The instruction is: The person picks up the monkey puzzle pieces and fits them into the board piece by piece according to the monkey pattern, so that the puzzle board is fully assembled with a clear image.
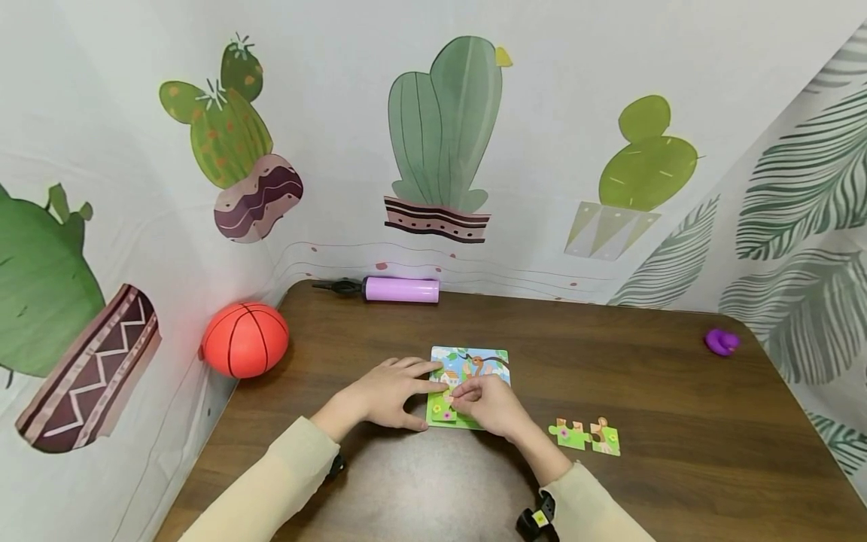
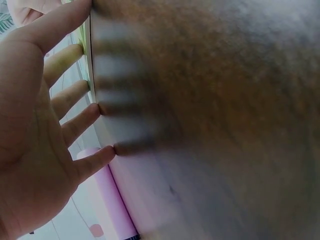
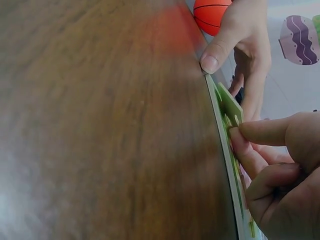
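Observation:
A jigsaw puzzle board (image 1: pixel 467 424) with a blue and green picture lies on the table in front of me. My right hand (image 1: pixel 493 405) pinches a green puzzle piece (image 3: pixel 230 102) between thumb and fingers; in the right wrist view the piece stands tilted over the board's near left corner. My left hand (image 1: pixel 400 391) lies at the board's left side, fingers spread and straight, fingertips over its left edge and thumb on the table. Two loose puzzle pieces, one with a pink flower (image 1: pixel 571 434) and one with a yellow flower (image 1: pixel 606 437), lie right of the board.
A purple hand pump (image 1: pixel 402 290) lies along the table's back edge. A red ball (image 1: pixel 245 340) marked like a basketball sits at the left edge. Far right is a small purple rubber duck (image 1: pixel 722 342). Behind the brown table (image 1: pixel 650 376) hangs a cactus-print cloth (image 1: pixel 542 150).

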`<state>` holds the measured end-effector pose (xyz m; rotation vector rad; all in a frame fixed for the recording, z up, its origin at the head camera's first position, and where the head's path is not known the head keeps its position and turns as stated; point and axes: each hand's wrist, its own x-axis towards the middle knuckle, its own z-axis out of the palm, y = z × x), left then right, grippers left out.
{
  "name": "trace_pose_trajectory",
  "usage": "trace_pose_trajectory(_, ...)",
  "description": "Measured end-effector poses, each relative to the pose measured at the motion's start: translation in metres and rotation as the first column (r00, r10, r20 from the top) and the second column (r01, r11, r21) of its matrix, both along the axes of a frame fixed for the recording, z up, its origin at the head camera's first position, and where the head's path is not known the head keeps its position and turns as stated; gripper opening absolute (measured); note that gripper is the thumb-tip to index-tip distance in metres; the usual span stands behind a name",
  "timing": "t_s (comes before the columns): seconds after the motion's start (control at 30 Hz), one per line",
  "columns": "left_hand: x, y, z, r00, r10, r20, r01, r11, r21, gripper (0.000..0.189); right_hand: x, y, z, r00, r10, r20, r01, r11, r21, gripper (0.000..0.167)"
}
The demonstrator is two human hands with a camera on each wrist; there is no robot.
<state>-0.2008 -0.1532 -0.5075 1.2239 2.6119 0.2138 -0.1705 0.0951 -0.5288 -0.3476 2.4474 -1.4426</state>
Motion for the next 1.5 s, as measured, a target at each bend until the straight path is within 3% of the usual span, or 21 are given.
trace_pose_trajectory(0.3,0.001,0.0008,0.0005,1.0,-0.005,-0.008,0.005,1.0,0.008,0.073,0.0004,-0.0037,0.0018,0.999,-0.044,0.025,0.044,0.999,0.012,0.007)
trace_pose_trajectory(0.83,0.0005,0.0009,0.0002,1.0,-0.006,0.002,0.006,1.0,0.0,0.071,-0.0017,-0.0031,0.0072,0.999,-0.022,0.028,0.021,0.999,0.047,0.006)
trace_pose_trajectory(1.5,0.0018,0.0004,0.0004,1.0,-0.003,-0.002,0.003,1.0,-0.004,0.071,-0.0036,-0.0019,0.0017,0.998,-0.049,0.025,0.047,0.996,0.073,0.012)
